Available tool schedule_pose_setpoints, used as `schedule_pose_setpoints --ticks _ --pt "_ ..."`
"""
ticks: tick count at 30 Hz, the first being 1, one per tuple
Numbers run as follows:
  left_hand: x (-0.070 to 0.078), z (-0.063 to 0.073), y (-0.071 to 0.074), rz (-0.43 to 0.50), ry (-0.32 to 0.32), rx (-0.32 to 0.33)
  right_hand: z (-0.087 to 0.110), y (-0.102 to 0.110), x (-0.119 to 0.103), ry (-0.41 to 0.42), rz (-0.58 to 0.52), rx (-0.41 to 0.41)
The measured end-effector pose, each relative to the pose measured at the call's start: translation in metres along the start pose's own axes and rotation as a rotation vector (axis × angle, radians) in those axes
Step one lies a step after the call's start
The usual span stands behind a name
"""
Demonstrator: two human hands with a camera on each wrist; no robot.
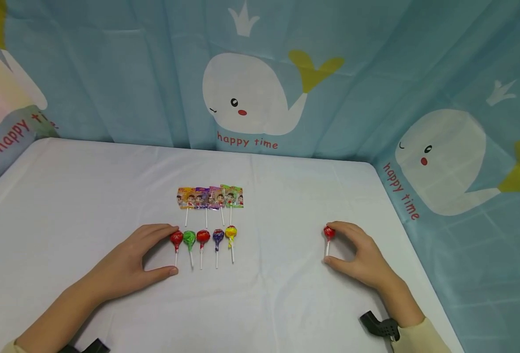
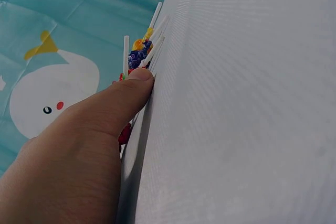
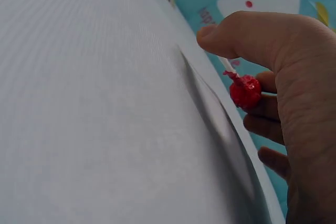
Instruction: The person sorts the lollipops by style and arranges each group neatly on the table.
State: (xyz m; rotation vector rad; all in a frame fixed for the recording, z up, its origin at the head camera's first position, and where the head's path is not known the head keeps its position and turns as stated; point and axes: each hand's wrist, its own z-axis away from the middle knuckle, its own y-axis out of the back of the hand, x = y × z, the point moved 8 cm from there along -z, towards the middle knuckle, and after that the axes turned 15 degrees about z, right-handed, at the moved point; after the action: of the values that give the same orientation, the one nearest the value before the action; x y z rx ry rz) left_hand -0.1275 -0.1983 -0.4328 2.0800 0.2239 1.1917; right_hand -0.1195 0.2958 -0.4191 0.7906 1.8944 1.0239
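On the left of the head view, my left hand (image 1: 129, 262) spans the leftmost red lollipop (image 1: 177, 239), fingertips at its candy and thumb at its stick end. Beside that lollipop run a green lollipop (image 1: 189, 239), another red lollipop (image 1: 203, 237), a purple lollipop (image 1: 217, 236) and a yellow lollipop (image 1: 231, 232), sticks toward me. The left wrist view shows my left thumb (image 2: 139, 74) in front of some sticks. Over on the right, my right hand (image 1: 365, 257) holds a single red lollipop (image 1: 329, 232) between fingers and thumb; its candy (image 3: 245, 92) shows against the fingers in the right wrist view.
Behind the row lie several lollipops in flat printed wrappers, among them an orange wrapper (image 1: 186, 197) and a green wrapper (image 1: 234, 196). A white cloth (image 1: 277, 206) covers the table. A blue curtain (image 1: 154, 73) with whale prints hangs along the back and right side.
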Motion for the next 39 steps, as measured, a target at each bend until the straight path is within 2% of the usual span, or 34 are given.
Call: schedule_pose_setpoints --ticks 13,20,30,39 --pt "0.000 -0.001 0.000 0.006 0.002 -0.006 -0.013 -0.011 -0.009 0.058 0.006 -0.023" --pt "-0.003 0.000 -0.004 0.011 0.050 -0.028 -0.023 -0.017 -0.015 0.070 -0.002 -0.035" --pt "-0.003 0.000 -0.004 0.009 0.073 -0.035 -0.040 -0.024 -0.025 0.103 -0.060 -0.038" --pt "-0.004 0.001 -0.003 0.005 0.086 -0.030 -0.051 -0.025 -0.036 0.167 -0.099 0.016"
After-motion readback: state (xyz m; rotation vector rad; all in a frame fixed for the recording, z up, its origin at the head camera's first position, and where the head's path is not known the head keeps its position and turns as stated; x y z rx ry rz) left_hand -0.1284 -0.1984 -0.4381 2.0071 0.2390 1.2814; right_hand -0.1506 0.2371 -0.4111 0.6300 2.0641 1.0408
